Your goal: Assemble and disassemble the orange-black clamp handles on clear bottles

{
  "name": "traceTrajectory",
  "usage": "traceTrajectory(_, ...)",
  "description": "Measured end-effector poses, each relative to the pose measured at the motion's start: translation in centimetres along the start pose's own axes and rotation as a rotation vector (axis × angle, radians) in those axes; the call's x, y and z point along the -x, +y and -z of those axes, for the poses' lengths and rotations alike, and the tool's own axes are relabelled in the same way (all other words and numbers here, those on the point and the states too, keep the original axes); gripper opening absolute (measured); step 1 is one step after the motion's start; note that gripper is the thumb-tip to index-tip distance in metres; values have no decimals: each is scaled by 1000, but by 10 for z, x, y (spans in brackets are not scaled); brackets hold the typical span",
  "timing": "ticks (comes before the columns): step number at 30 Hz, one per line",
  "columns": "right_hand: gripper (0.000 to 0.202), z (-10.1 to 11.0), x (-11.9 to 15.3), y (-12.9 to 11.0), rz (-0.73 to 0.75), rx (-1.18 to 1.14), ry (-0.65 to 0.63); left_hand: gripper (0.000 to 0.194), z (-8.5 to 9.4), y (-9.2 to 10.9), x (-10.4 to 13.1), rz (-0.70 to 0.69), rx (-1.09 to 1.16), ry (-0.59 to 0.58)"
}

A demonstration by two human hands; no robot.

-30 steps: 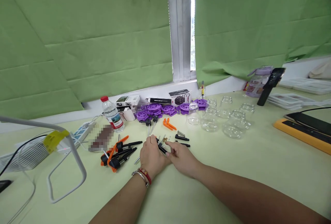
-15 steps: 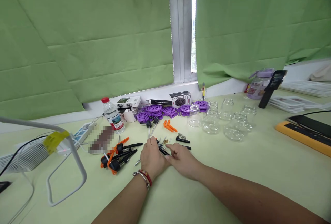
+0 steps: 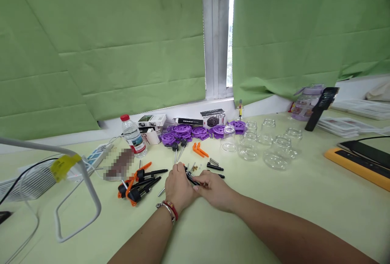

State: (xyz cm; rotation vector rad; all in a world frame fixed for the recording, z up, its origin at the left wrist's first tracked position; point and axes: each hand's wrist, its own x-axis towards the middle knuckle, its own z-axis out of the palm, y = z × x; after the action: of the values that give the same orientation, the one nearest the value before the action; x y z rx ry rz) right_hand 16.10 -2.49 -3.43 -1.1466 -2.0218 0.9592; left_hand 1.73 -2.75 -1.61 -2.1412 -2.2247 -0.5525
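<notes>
My left hand (image 3: 176,187) and my right hand (image 3: 215,190) meet over the pale green table (image 3: 304,199) and together pinch a small black plastic part (image 3: 191,178) with a thin metal pin. A beaded bracelet sits on my left wrist. Just left of my hands lies a heap of black and orange parts (image 3: 137,182). Beyond my fingers lie a metal spring (image 3: 213,161), a black piece (image 3: 215,167) and two orange clips (image 3: 199,150).
Purple round discs (image 3: 199,130), small boxes (image 3: 151,120) and a water bottle (image 3: 132,135) line the sill side. Several clear glass jars (image 3: 268,144) stand at right. A white fan (image 3: 33,178) is at left, an orange-edged pad (image 3: 356,162) at far right.
My hands stay together on the black part, the fingers shifting slightly. The view has tilted up a little, so everything sits a bit lower in frame.
</notes>
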Motion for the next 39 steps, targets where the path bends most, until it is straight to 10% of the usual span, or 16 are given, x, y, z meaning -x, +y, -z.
traceTrajectory(13, 30, 25, 5, 0, -65, 202, 129, 81, 2, -7, 0, -44, 41, 73)
traceTrajectory(25, 42, -1, 17, -23, 223, 631, -313, 90, 41, -40, -5, 135, 212, 325)
traceTrajectory(39, 58, 1, 17, -23, 305, 815, -305, 91, 33, -37, -1, 11, 197, 233)
